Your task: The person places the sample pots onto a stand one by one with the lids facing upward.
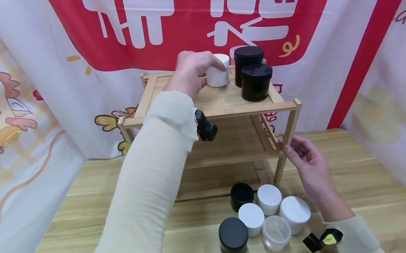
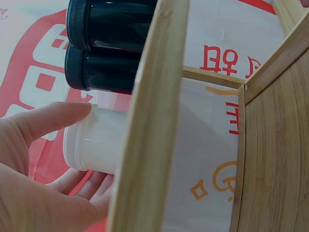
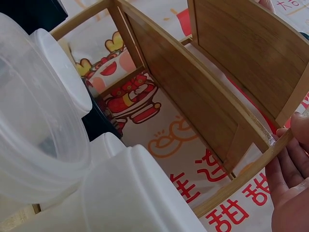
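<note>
My left hand (image 1: 194,70) holds a white lidded jar (image 1: 217,74) on the top board of a wooden shelf rack (image 1: 199,103). In the left wrist view the thumb lies on one side of the white jar (image 2: 104,140) and the fingers curl under the other. Two black jars (image 1: 256,85) stand just right of it, one behind the other. A translucent piece behind them is mostly hidden. Lower down, my right hand (image 1: 308,163) grips the rack's front right post; the right wrist view shows fingers and thumb around the wood (image 3: 282,142).
On the wooden table (image 1: 124,234), before the rack, stand several jars: a black one (image 1: 233,238), another black one (image 1: 241,195), white-lidded ones (image 1: 295,210) and a clear one (image 1: 276,232). A printed red and white cloth (image 1: 195,22) hangs behind the rack.
</note>
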Demonstrator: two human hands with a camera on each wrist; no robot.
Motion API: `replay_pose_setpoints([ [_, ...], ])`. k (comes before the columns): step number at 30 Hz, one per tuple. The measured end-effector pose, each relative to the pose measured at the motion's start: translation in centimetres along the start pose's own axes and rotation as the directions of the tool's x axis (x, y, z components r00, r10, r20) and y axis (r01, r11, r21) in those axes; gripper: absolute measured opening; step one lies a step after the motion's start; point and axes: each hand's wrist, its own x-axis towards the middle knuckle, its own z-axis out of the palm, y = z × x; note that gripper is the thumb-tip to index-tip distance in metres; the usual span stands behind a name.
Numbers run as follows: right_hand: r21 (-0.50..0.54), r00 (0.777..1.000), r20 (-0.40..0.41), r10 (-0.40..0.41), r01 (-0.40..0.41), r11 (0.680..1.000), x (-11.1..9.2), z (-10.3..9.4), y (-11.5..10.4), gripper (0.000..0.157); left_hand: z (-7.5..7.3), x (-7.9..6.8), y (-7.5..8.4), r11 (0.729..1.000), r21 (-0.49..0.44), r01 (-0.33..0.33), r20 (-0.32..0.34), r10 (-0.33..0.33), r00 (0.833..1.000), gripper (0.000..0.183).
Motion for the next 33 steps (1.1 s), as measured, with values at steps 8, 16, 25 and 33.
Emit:
replay_pose_setpoints([
  [8,0.008,1.000,0.006,0.008,-0.008,1.000,0.1,-0.3,0.0,0.037,1.2,0.7,0.5,1.000,-0.001,0.000,0.005,0.000,1.000,0.075],
  [16,-0.005,1.000,-0.004,-0.005,0.005,1.000,0.2,-0.1,-0.1,0.035,1.7,1.1,0.9,1.000,0.008,0.012,-0.040,-0.011,0.999,0.073],
  [25,0.021,1.000,0.003,0.002,-0.002,1.000,0.3,-0.2,0.0,0.036,2.1,1.1,1.1,0.999,0.029,0.033,-0.084,-0.030,0.996,0.072],
  [33,0.004,1.000,0.003,0.010,-0.010,1.000,0.3,-0.2,-0.1,0.037,2.4,1.1,1.3,0.998,0.026,0.057,-0.108,-0.054,0.993,0.070],
])
